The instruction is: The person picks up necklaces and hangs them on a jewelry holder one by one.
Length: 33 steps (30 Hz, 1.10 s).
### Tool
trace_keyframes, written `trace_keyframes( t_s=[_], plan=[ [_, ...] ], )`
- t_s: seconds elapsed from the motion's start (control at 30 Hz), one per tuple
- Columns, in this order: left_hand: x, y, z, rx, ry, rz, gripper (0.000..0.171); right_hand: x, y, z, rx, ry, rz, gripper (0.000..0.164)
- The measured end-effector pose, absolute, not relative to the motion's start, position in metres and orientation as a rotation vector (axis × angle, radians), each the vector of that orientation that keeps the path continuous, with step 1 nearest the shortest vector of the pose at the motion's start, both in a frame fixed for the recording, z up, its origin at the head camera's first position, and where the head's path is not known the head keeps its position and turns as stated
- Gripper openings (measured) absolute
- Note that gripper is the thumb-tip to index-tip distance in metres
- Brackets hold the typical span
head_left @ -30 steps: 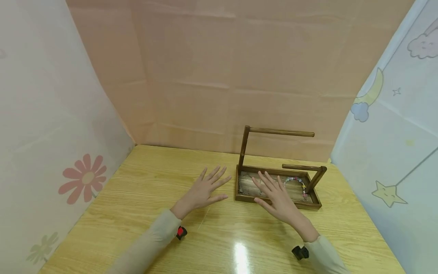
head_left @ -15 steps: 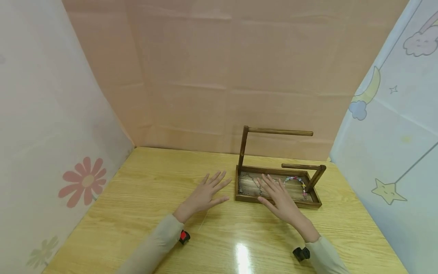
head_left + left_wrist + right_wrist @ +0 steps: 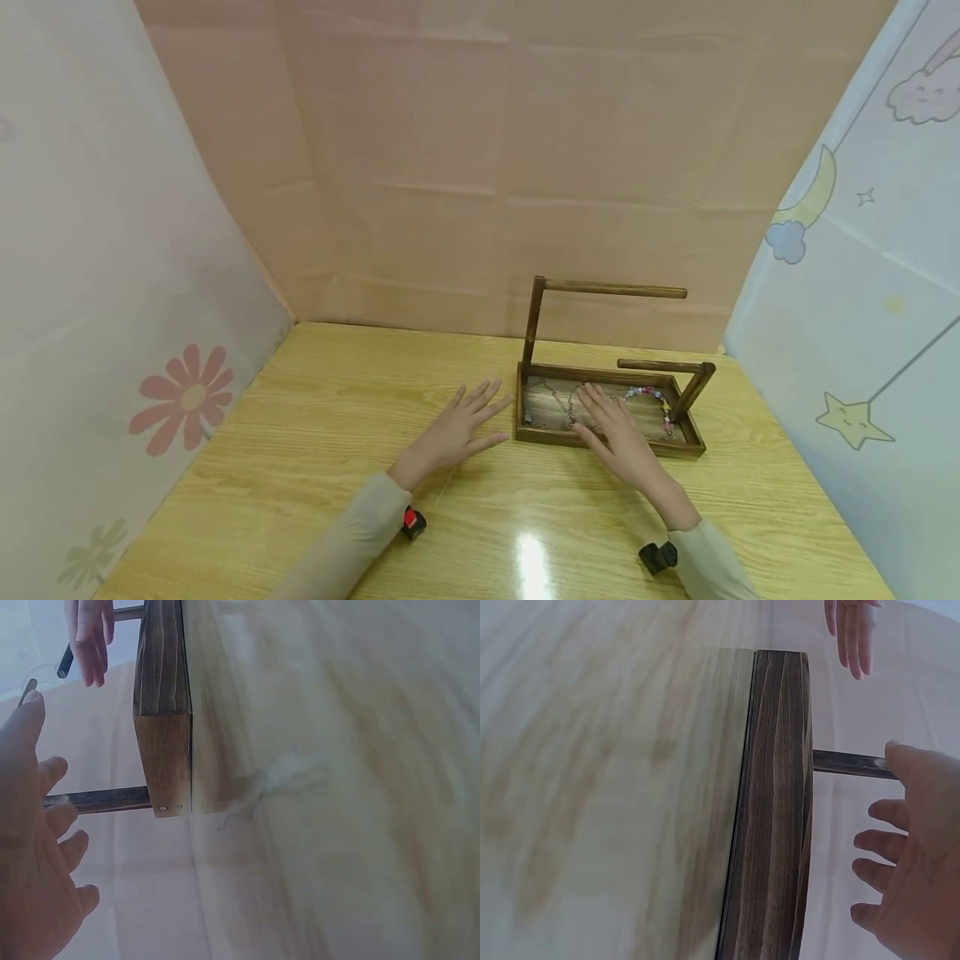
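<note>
A dark brown wooden jewelry stand (image 3: 534,435) has a shallow tray base and two horizontal bars, a tall one (image 3: 615,288) and a low one (image 3: 660,365). Inside its tray lie a thin chain (image 3: 552,392) and a colorful beaded bracelet (image 3: 666,410). My left hand (image 3: 452,431) hovers left of the stand, fingers spread, holding nothing. Over the tray's front edge is my right hand (image 3: 621,439), also spread and holding nothing; it hides part of the tray. In the left wrist view the stand's corner (image 3: 163,757) shows beside the left fingers.
The light wood table (image 3: 360,383) reaches back to a peach cloth backdrop (image 3: 405,183). Pale printed cloths stand at either side, one with a red flower (image 3: 191,396). A black device (image 3: 657,557) sits at the right wrist and another (image 3: 413,522) at the left.
Both hands have drifted slightly to the right and a little nearer to me, with fingers still extended. The stand and the jewelry in it have stayed where they were.
</note>
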<state>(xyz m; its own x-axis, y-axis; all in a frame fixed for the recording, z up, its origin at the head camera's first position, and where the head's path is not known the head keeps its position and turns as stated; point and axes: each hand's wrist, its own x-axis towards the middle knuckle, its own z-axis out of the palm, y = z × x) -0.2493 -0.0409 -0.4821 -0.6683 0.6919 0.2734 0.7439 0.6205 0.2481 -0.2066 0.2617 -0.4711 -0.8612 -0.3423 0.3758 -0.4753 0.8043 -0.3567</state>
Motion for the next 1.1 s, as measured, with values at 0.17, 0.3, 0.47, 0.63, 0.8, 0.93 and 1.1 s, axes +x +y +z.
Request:
trace_keyframes(
  t_s=[0.17, 0.3, 0.47, 0.63, 0.8, 0.93, 1.1],
  plan=[
    [-0.249, -0.037, -0.482, -1.190, -2.734, -0.550, 0.064, -0.209, 0.265, -0.475, 0.588, -2.728, 0.690, 0.059],
    [-0.250, -0.033, -0.483, -1.183, -2.759, -0.609, 0.064, -0.212, 0.268, -0.477, 0.562, -2.744, 0.701, 0.059],
    [-0.252, -0.028, -0.485, -1.171, -2.787, -0.657, 0.065, -0.214, 0.272, -0.478, 0.542, -2.752, 0.706, 0.058],
    [-0.255, -0.025, -0.486, -1.187, -2.798, -0.745, 0.063, -0.216, 0.276, -0.477, 0.526, -2.755, 0.769, 0.054],
    [-0.257, -0.022, -0.489, -1.184, -2.810, -0.790, 0.063, -0.219, 0.280, -0.474, 0.514, -2.755, 0.809, 0.052],
    [-0.259, -0.019, -0.490, -1.185, -2.823, -0.833, 0.064, -0.220, 0.284, -0.474, 0.486, -2.770, 0.849, 0.051],
    [-0.260, -0.016, -0.490, -1.183, -2.844, -0.855, 0.065, -0.222, 0.291, -0.474, 0.459, -2.773, 0.856, 0.048]
  ],
)
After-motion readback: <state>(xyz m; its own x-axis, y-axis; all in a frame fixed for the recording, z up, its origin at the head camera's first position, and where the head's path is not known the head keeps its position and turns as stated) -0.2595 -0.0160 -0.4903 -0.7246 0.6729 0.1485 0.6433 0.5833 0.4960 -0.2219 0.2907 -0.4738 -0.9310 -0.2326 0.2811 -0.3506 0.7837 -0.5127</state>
